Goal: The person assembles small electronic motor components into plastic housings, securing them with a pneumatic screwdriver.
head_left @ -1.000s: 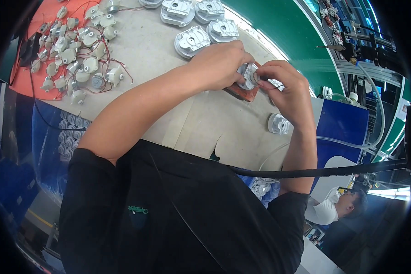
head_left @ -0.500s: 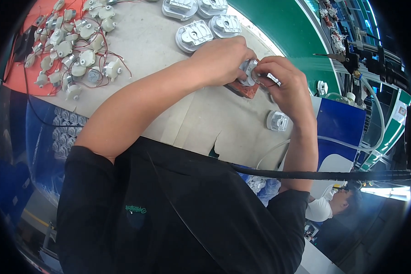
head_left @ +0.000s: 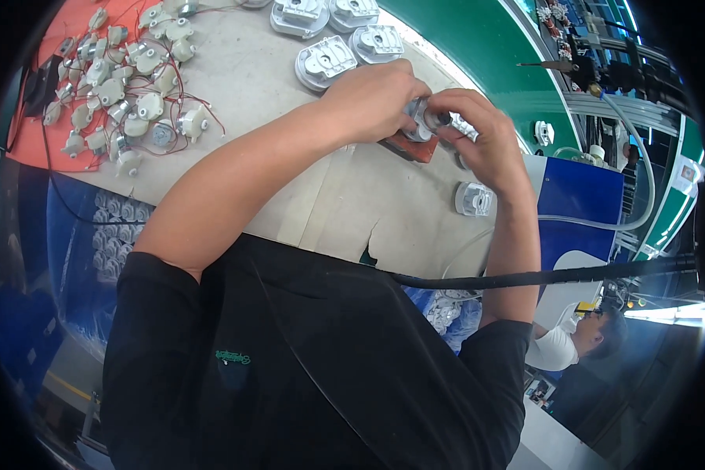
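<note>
A small silvery-grey motor part [head_left: 424, 121] sits pinched between the two hands, just above a reddish-brown pad [head_left: 410, 146] that lies on the worktop [head_left: 290, 117] directly under them. The left hand [head_left: 372, 100] is curled over the part from the left, fingers folded down onto it; the right hand [head_left: 482, 133] closes on it from the right, its fingertips pressed against the part's near face. Compared with a second ago, both hands have kept the same grip and the same meeting point over the pad; the main change is that the view has swung, so the hands and the pad now lie higher and the person's black shirt fills more of the lower picture. Just below the right hand's wrist a pale round housing [head_left: 475, 199] lies alone on the worktop, as before. Beyond the left hand's knuckles, a cluster of larger grey round housings [head_left: 327, 61] stands close together. Well off to the left of the left forearm, a heap of small cream motors with red wires [head_left: 121, 94] spreads across the worktop and onto an orange mat [head_left: 47, 145]. No container is clearly seen; below the worktop's near edge, white parts [head_left: 444, 309] lie on something blue.
</note>
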Action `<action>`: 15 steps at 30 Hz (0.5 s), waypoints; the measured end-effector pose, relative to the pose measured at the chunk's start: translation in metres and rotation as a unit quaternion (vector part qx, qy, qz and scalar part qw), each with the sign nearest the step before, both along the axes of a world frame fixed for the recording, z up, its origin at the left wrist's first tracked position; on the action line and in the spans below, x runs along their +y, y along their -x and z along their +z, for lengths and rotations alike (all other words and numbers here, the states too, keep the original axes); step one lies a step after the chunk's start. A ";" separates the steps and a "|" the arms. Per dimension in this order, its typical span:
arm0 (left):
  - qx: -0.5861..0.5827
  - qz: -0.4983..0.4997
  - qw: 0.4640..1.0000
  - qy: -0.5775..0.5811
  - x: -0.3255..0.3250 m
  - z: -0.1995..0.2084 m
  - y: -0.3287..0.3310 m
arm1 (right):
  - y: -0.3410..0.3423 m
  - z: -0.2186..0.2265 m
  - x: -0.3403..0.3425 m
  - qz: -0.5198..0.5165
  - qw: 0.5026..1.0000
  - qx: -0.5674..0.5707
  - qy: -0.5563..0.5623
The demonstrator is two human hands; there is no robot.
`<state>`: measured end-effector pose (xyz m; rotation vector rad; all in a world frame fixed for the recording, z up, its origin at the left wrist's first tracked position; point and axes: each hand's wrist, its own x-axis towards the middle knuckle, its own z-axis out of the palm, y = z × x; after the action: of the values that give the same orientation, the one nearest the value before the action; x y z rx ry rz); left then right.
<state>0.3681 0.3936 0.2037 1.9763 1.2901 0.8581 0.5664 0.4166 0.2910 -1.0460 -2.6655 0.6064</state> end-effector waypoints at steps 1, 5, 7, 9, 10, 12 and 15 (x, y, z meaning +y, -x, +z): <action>0.009 0.001 1.000 0.010 -0.001 0.002 0.000 | 0.001 0.000 -0.003 -0.007 0.999 0.033 -0.029; -0.004 0.002 1.000 0.003 -0.001 0.001 -0.001 | -0.010 0.018 -0.015 -0.042 0.993 0.076 -0.084; -0.008 0.000 1.000 -0.002 -0.001 0.000 0.000 | -0.022 0.027 -0.022 -0.082 0.996 0.013 -0.009; -0.012 -0.002 1.000 -0.008 0.000 0.000 0.000 | -0.024 0.027 -0.033 -0.108 0.993 0.028 0.038; -0.007 0.004 1.000 -0.009 0.000 -0.001 0.002 | -0.026 0.026 -0.036 -0.050 0.992 0.015 0.116; 0.001 0.008 1.000 -0.016 -0.001 -0.004 0.004 | -0.028 0.029 -0.039 -0.002 0.976 0.041 0.216; -0.004 0.005 1.000 -0.010 0.000 -0.001 0.003 | -0.035 0.043 -0.030 -0.193 0.929 0.312 -0.042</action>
<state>0.3647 0.3938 0.2026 1.9818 1.2935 0.8855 0.6012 0.3864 0.3343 -1.0834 -1.8606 0.6051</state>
